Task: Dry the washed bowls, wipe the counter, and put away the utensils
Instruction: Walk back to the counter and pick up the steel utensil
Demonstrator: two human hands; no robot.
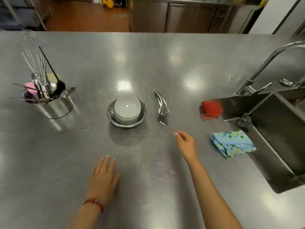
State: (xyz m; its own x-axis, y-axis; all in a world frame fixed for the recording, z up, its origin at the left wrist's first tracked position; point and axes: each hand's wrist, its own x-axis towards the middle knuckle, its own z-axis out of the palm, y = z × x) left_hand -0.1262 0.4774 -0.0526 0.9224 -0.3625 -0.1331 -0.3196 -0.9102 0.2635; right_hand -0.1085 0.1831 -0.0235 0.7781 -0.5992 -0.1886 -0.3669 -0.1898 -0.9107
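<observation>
Tongs (161,107) mid-desk beside nested bowls (126,112) | right hand (186,145) near, fingers loose, empty | left hand (104,176) flat, fingers straight | grip tongs mid-handle, carry to utensil pot (49,103) at left edge

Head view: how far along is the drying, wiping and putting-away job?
Done: white bowl sits nested in the metal bowl. In hand: nothing; left hand and right hand are empty. Left: tongs lie outside the utensil pot; dotted cloth lies folded.
</observation>
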